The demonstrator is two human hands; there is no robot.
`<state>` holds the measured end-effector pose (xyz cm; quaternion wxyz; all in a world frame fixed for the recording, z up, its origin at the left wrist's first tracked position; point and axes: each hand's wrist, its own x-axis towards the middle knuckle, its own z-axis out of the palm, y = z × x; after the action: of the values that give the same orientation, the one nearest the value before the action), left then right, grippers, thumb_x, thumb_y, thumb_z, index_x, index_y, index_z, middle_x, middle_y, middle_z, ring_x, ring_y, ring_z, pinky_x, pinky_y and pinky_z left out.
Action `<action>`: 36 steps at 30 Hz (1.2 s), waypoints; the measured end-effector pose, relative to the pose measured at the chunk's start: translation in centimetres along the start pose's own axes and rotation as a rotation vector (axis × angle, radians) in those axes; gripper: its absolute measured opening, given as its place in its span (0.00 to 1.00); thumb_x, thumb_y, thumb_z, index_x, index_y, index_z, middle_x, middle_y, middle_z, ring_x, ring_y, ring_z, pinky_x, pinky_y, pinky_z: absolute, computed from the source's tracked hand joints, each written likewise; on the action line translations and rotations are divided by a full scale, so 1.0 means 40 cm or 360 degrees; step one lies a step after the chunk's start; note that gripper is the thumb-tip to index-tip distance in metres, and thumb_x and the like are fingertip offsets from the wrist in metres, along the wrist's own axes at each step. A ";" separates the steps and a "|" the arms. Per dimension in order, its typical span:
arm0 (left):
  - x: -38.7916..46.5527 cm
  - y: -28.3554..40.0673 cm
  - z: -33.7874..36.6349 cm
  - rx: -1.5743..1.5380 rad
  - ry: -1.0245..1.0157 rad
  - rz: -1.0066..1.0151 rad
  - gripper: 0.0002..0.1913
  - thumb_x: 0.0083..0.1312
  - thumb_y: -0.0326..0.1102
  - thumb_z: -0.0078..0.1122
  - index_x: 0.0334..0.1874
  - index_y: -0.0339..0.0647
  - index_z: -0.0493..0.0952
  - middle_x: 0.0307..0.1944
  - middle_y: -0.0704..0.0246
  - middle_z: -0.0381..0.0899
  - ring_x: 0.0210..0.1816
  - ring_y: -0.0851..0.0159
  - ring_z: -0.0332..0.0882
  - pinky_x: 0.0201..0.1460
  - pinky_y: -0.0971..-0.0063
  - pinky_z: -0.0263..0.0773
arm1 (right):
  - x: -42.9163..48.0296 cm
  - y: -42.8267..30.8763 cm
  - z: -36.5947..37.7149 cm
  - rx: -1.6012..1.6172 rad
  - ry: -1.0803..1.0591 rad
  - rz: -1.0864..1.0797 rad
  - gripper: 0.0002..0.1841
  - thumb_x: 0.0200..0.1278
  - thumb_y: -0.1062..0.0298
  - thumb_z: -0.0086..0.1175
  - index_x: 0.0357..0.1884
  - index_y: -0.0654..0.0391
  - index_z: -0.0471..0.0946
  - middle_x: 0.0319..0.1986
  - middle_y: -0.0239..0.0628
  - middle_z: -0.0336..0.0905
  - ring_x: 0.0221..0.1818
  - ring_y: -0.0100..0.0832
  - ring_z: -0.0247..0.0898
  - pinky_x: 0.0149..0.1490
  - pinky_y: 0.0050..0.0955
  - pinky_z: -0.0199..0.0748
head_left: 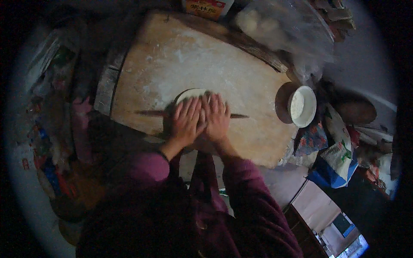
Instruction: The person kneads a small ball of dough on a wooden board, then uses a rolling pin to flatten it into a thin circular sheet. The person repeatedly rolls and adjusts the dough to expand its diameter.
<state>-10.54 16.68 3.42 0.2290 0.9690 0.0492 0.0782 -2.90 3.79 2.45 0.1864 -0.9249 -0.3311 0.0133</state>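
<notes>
A thin wooden rolling pin (239,116) with tapered ends lies crosswise over a round, flat piece of pale dough (193,93). Both of my hands are on the middle of the pin, side by side, with the fingers stretched forward over it. My left hand (186,121) covers the dough's near left part. Close beside it, my right hand (217,119) covers the near right part. Only the dough's far edge shows; the palms hide the rest and the pin's middle. Under them is a large wooden board (245,71) dusted with flour.
A white bowl (310,108) containing flour stands at the board's right edge. Behind the board, a clear plastic bag (290,32) holds pale round things, near a printed container (208,8). Several bags, one of them blue and white (335,167), crowd the right side.
</notes>
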 end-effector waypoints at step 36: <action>0.243 -0.076 0.034 0.0310 0.0262 -0.0087 0.36 0.75 0.53 0.52 0.76 0.30 0.62 0.78 0.54 0.61 0.76 0.48 0.61 0.80 0.46 0.51 | 0.262 0.081 0.060 -0.0019 0.0367 0.0070 0.34 0.75 0.52 0.46 0.79 0.54 0.61 0.76 0.53 0.58 0.78 0.52 0.53 0.76 0.60 0.49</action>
<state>-0.95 20.06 2.10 0.1312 0.9753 0.1015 0.1462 6.90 8.77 0.09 0.2176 -0.9284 -0.2871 -0.0910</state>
